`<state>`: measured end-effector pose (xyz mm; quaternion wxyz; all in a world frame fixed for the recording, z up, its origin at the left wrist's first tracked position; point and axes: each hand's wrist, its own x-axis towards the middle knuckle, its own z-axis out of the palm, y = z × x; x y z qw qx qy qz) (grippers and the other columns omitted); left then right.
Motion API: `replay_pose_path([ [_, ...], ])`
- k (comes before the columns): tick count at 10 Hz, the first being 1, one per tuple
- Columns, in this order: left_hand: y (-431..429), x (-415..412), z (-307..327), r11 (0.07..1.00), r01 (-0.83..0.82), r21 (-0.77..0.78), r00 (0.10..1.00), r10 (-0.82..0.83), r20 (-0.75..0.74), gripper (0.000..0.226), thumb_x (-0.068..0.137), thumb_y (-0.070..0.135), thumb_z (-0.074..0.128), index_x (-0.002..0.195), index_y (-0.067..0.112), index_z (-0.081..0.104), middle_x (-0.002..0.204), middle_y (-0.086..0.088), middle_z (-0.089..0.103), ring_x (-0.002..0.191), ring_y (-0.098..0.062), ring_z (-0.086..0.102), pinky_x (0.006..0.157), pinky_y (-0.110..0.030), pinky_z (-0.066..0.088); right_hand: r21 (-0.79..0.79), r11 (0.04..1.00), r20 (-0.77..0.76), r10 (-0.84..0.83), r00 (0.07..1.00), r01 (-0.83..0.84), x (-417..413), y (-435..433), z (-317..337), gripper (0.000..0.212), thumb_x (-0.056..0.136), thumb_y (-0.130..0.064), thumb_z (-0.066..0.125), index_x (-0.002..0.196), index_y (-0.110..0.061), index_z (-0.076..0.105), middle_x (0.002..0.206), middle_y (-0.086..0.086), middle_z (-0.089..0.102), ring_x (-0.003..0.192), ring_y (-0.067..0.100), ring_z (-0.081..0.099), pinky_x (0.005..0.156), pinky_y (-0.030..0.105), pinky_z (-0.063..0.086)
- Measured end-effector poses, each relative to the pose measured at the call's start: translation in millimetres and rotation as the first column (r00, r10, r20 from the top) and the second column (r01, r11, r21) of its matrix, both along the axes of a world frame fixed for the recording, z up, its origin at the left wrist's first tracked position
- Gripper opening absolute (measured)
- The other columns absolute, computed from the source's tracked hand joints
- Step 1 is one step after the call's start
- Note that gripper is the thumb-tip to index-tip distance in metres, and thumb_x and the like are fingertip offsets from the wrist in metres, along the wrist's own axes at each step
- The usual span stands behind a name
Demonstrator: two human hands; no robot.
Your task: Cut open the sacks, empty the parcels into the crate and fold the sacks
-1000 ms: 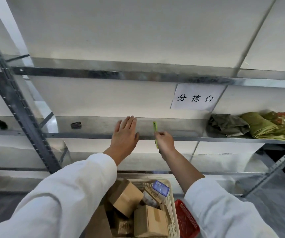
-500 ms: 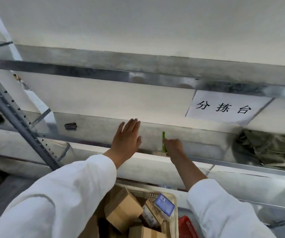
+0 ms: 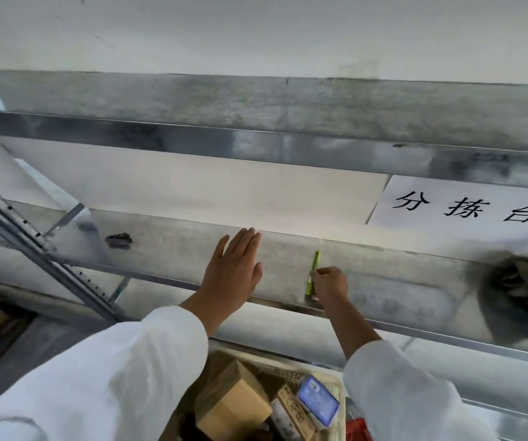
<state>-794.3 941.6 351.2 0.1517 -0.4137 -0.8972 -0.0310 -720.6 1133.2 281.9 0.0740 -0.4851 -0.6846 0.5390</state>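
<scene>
Laying straight-fingered left hand [image 3: 232, 272] on metal shelf [image 3: 383, 275] by white wall [image 3: 192, 192]; pinching green cutter [image 3: 313, 270], perhaps, in right hand [image 3: 329, 286]

Single view, head-worn, wide-angle. Faces forward at a metal shelf [image 3: 383, 275] against a white wall [image 3: 256, 30], pitched slightly down. Close range: both sleeved arms enter from the bottom edge, with the left hand [image 3: 234, 275] and right hand [image 3: 329, 284] near frame centre at the shelf front. The crate [image 3: 341, 412] is cut off by the bottom edge, directly below the arms. Shelf rails slant and blur toward the frame edges.
</scene>
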Motion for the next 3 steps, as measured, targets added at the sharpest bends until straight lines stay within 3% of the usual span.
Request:
replay_pose_path([
  [1, -7.7, -4.2, -4.8, 1.0, 0.0, 0.007, 1.0, 0.0, 0.004, 0.051, 0.092, 0.031, 0.053, 0.138, 0.007, 0.049, 0.143, -0.008, 0.051, 0.134, -0.022, 0.046, 0.11, -0.043, 0.035, -0.015, 0.999, -0.014, -0.033, 0.999, 0.032, -9.4, 0.5, -5.4, 0.011, 0.086, -0.017, 0.067, 0.091, -0.009, 0.061, 0.077, 0.009, 0.067, 0.07, 0.029, 0.068, 0.067, 0.043, 0.06],
  [3, -22.1, 3.8, 3.8, 0.998, 0.012, 0.056, 1.0, -0.011, -0.02, 0.053, 0.091, 0.028, 0.058, 0.138, 0.006, 0.048, 0.143, -0.008, 0.051, 0.134, -0.022, 0.046, 0.111, -0.043, 0.034, 0.12, 0.986, 0.053, 0.108, 0.993, -0.114, 3.4, -21.7, -1.1, 0.023, 0.083, -0.009, 0.056, 0.105, -0.008, 0.063, 0.105, 0.013, 0.066, 0.093, 0.031, 0.065, 0.078, 0.033, 0.054],
])
